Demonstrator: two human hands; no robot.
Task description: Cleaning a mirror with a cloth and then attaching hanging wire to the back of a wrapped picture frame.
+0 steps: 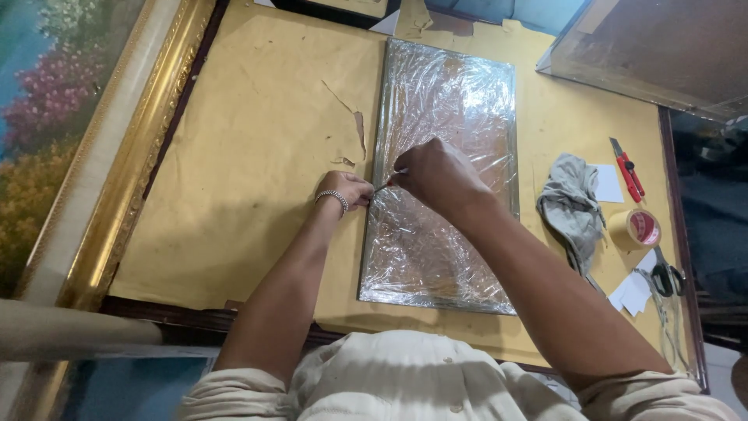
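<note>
A flat rectangular panel wrapped in clear plastic film [448, 117] lies lengthwise on a table covered with tan paper [249, 156]. My left hand [347, 189], with a beaded bracelet at the wrist, rests closed at the panel's left edge and pinches the film there. My right hand [436, 175] is closed over the panel's middle left, with its fingertips meeting the left hand's at the film's edge. Whether it holds a small tool is hidden by the fingers.
A grey cloth [570, 204], a red utility knife [626, 168], a tape roll [635, 228], scissors [664, 274] and white paper scraps lie to the right. A gold picture frame [132, 156] with a painting leans at the left. A glass sheet [662, 47] sits at the top right.
</note>
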